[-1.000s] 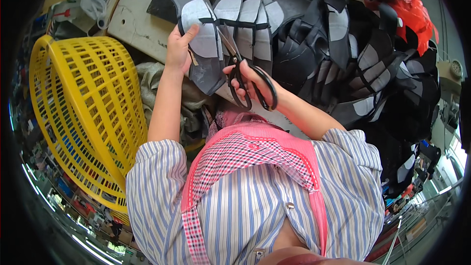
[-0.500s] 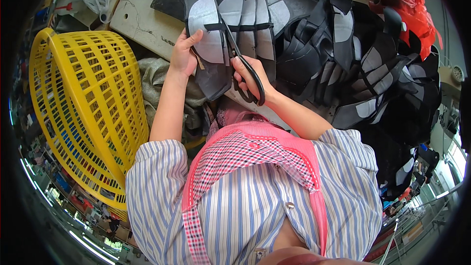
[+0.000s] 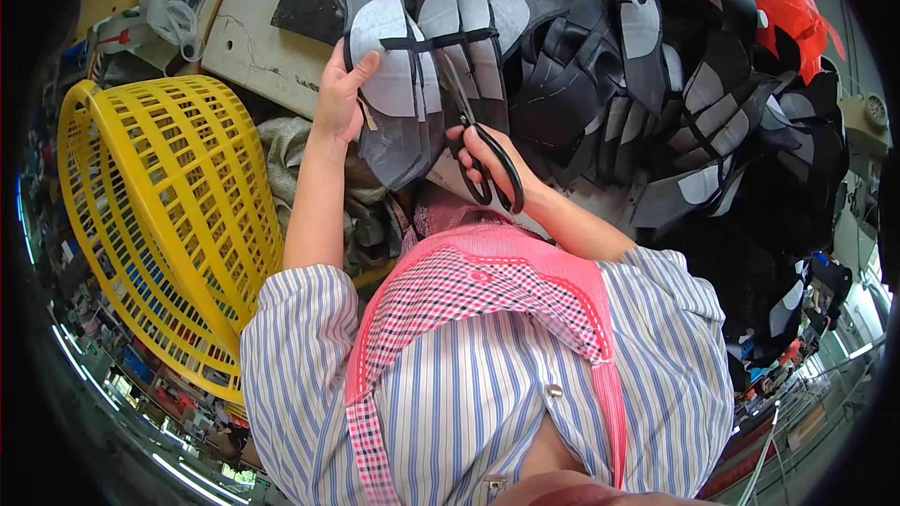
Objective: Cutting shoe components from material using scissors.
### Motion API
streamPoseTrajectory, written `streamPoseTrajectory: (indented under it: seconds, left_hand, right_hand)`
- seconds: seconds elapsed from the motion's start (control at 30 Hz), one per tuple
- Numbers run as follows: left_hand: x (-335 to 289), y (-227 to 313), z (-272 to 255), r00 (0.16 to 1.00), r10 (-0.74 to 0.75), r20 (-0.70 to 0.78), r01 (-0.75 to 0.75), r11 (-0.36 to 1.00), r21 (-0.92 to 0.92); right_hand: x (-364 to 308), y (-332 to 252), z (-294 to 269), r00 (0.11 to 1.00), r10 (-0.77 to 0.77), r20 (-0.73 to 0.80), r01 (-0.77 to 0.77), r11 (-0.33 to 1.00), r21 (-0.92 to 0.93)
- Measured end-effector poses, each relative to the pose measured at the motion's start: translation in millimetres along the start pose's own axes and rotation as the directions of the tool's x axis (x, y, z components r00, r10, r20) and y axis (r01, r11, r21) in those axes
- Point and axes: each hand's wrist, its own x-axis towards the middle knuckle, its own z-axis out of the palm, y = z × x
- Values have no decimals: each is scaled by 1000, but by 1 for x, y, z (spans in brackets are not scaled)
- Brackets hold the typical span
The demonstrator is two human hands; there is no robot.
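Note:
My left hand [image 3: 339, 101] is closed on the left edge of a small stack of black shoe-upper-like pieces [image 3: 386, 94] with pale grey patches, thumb on top. A narrow black strip [image 3: 439, 40] runs across this stack and on to similar overlapping pieces [image 3: 475, 11] at its right. My right hand [image 3: 495, 161] holds black-handled scissors [image 3: 464, 108], fingers in the loops. Their blades point up and away, slightly parted, just below the strip between the held stack and the other pieces. Whether they touch the strip I cannot tell.
A large pile of similar black pieces [image 3: 600, 94] covers the table's right side. Left of me stands a tilted yellow plastic basket [image 3: 202, 187]. A red plastic bag [image 3: 764, 0] lies at the far right; the pale tabletop [image 3: 267, 37] shows at the left.
The scissors have drawn back towards me and a little right, their blades parting. The held stack has shifted slightly left, with more layered edges showing at its right.

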Motion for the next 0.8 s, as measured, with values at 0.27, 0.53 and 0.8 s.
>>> streamPoseTrajectory:
  seconds: [0.27, 0.53, 0.8]
  left_hand:
    - [-11, -14, -1, 989, -145, 17, 146, 981, -126]
    - [-3, -32, 28, 993, -120, -4, 119, 988, -102]
    - [-2, 0, 18, 998, -57, -7, 57, 998, 19]
  right_hand:
    - [11, -24, 8, 1000, -14, -26, 14, 1000, -18]
    - [-20, -3, -27, 986, -25, -165, 2, 991, -137]
    - [-1, -23, -17, 995, -30, 95, 45, 986, -163]
